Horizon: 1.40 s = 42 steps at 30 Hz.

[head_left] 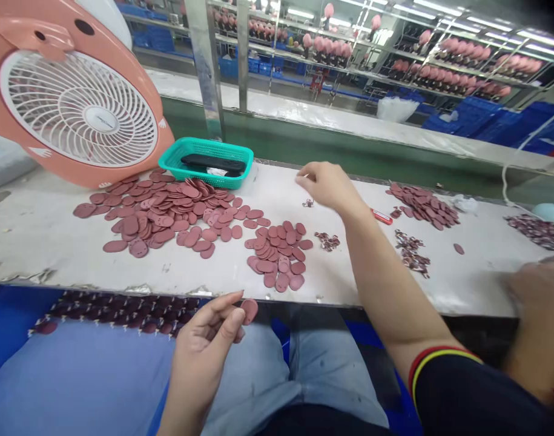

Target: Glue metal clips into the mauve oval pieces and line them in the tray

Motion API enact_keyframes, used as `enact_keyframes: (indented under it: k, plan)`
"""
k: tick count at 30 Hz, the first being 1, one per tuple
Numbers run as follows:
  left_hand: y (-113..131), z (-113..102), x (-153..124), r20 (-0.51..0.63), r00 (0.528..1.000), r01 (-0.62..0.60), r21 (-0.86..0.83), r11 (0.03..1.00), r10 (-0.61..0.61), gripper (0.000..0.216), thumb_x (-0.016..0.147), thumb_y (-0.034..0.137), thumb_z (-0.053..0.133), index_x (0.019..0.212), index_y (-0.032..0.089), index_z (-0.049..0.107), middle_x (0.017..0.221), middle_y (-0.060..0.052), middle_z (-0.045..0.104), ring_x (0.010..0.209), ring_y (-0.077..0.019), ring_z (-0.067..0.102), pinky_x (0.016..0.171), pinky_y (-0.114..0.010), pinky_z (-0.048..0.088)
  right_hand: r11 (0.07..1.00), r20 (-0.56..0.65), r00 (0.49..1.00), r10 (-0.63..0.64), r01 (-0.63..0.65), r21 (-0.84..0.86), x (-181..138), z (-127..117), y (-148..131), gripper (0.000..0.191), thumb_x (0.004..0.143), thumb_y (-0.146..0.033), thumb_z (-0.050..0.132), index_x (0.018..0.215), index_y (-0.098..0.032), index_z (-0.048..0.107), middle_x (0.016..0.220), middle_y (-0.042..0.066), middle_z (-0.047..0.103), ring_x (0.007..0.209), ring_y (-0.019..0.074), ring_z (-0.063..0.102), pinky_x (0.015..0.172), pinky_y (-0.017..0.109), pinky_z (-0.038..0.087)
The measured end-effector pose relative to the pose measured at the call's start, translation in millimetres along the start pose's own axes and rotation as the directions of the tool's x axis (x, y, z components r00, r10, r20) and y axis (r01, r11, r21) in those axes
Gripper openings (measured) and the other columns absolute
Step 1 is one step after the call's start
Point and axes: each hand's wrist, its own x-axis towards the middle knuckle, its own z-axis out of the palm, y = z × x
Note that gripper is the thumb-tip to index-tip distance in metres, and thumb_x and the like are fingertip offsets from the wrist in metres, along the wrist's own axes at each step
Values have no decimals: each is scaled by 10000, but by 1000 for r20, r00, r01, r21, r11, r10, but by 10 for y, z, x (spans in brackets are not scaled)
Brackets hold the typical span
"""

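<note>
I'm seeing the left hand (200, 357) pinching a maroon oval piece (249, 310) between thumb and fingertips at 6 o'clock, just past the near edge of the worktop (31, 254) and above light-blue jeans (331, 369). The right hand (329, 186) is hovering at 12 o'clock with its fingers bunched; I can't tell whether they're pinching anything. Small maroon scraps (308, 203) are lying just beside those fingers. A loose group of maroon pieces (277, 254) is sitting between the hands, with a larger spread (163, 209) at 10 o'clock, near a teal basket (206, 160) and a pink fan (72, 103). A blurred hand (540, 309), apart from these two, is reaching in at 3 o'clock.
</note>
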Motion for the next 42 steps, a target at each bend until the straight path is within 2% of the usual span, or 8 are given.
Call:
enact_keyframes:
  k: [6,13,16,20,24,33,37,42]
  plan:
    - [-17,199,-327,65,988,146,-156,977,-138,346,613,407,898,884,235,768,569,19,646,558,-116,594,591,-201,510,633,307,833,-459,64,772,-1691,294,-144,177,854,-254,723,1001,-156,729,835,22,754,703,114,677,633,207,534]
    - [-55,237,-480,479,764,568,-181,803,-432,585,446,446,965,950,208,787,695,-38,707,567,-114,650,417,-125,415,563,138,891,-433,148,813,-2116,427,-29,60,848,-220,743,869,-177,779,737,-1,674,648,93,600,583,185,486]
    - [-79,238,-499,472,754,609,-242,755,-457,558,453,404,971,948,217,793,663,-24,717,544,-93,639,418,-119,427,763,-307,946,-101,272,587,-2084,405,260,145,883,-360,692,927,-230,737,833,9,677,728,130,620,668,246,518]
    - [-75,246,-517,398,774,621,-324,713,-493,453,502,386,952,894,220,797,722,-25,759,606,-110,675,453,-147,490,913,-674,661,330,-43,405,-1876,370,958,600,856,-455,649,1348,-182,442,1326,173,509,1143,277,531,939,461,465]
    - [-37,273,-503,405,763,638,-349,686,-504,364,520,285,953,845,245,793,787,-29,800,673,-141,733,463,-143,507,913,-364,853,373,-267,309,-1692,335,1332,636,760,-528,677,1230,-137,502,1129,196,629,1026,361,597,872,515,480]
    - [-20,279,-469,353,826,563,-470,680,-439,319,612,259,910,903,269,779,882,-6,818,752,-150,763,510,-139,539,914,-74,996,55,-21,405,-2173,238,602,448,846,-272,581,1246,-255,382,961,34,662,746,214,651,710,351,501]
    - [-29,269,-477,326,855,518,-504,691,-403,328,607,264,916,904,264,776,891,2,817,746,-135,757,521,-133,539,745,48,982,-185,108,658,-2327,147,458,422,855,-270,701,1253,-340,579,1152,24,669,982,202,662,823,305,523]
    - [2,275,-494,273,881,473,-506,721,-386,365,564,313,935,890,263,779,849,11,811,714,-119,747,523,-127,538,419,31,996,-80,5,908,-2401,263,366,400,791,-374,789,1166,-332,657,985,17,682,748,146,645,622,235,523]
